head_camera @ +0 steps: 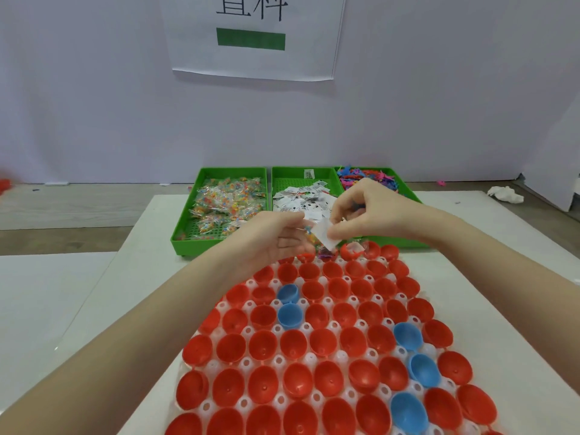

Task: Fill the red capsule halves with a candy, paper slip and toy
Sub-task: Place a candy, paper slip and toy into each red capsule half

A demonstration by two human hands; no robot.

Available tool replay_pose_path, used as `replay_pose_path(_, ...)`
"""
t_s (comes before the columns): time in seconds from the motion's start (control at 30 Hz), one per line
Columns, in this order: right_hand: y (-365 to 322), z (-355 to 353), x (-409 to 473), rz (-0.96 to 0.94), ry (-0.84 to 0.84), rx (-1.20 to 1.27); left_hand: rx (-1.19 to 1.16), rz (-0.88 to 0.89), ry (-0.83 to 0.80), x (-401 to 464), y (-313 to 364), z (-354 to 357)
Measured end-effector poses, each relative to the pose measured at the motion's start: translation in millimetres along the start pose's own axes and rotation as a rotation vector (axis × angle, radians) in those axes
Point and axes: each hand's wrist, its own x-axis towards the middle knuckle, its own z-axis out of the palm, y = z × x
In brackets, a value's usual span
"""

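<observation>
My right hand (361, 211) pinches a slip (326, 235) between thumb and fingertips, just above the far rows of the tray (276, 361); my left hand (276, 237) lies palm up beside it, fingers relaxed, with a candy packet (311, 237) resting against them — I cannot tell whether the fingers actually grip it. The slip's lower corner hangs just over the far red halves (317, 343); one far half (353, 249) already holds something pale, and small bright bits sit in its neighbour — too blurred to name. Most red halves lie open, mouths up, in the white tray; a few blue halves (290, 315) sit among them. Beyond my hands stand three green bins touching side by side: candies (226, 202) on the left, slips (301, 196) in the middle, toys (364, 177) on the right. A paper sign (251, 36) hangs on the wall behind.
</observation>
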Motion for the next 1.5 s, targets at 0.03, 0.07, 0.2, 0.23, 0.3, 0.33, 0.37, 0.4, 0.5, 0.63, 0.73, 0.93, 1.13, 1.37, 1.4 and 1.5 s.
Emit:
replay_pose_path(0.03,-3,-1,-2,0.010,-0.015,-0.080,0.040,-0.005,-0.024,-2,0,3)
replay_pose_path(0.07,-4,-1,-3,0.015,-0.014,-0.126,0.081,-0.001,-0.059,-4,-1,5)
replay_pose_path(0.2,-3,-2,-11,0.014,-0.003,-0.181,0.296,0.102,-0.182,-11,-3,13)
replay_pose_path(0.23,0,-1,-13,-0.003,0.006,-0.173,0.338,0.132,-0.175,-12,-4,15)
replay_pose_path(0.3,6,-1,-19,-0.046,0.076,-0.105,0.338,0.165,-0.150,-14,-6,16)
replay_pose_path(0.33,9,-1,-23,-0.059,0.129,-0.057,0.300,0.168,-0.139,-14,-7,16)
replay_pose_path(0.37,11,-2,-25,-0.068,0.182,0.007,0.252,0.165,-0.123,-15,-8,17)
replay_pose_path(0.4,13,-2,-28,-0.068,0.232,0.079,0.199,0.164,-0.099,-15,-8,18)
replay_pose_path(0.5,14,1,-37,-0.049,0.312,0.341,0.032,0.178,-0.019,-16,-10,23)
replay_pose_path(0.63,9,5,-47,-0.011,0.323,0.472,-0.040,0.217,-0.001,-21,-13,36)
replay_pose_path(0.73,7,7,-50,-0.015,0.379,0.378,-0.030,0.263,0.023,-24,-15,42)
replay_pose_path(0.93,3,20,-58,-0.100,0.523,0.370,-0.003,0.330,0.087,-26,-16,48)
replay_pose_path(1.13,-8,27,-61,-0.076,0.587,0.522,-0.180,0.335,0.009,-30,-15,50)
replay_pose_path(1.37,-10,27,-60,0.001,0.657,0.635,-0.292,0.253,-0.116,-31,-14,52)
replay_pose_path(1.4,-10,27,-60,0.017,0.675,0.608,-0.274,0.255,-0.135,-31,-14,53)
replay_pose_path(1.5,-7,21,-59,0.076,0.671,0.512,-0.166,0.280,-0.127,-26,-13,56)
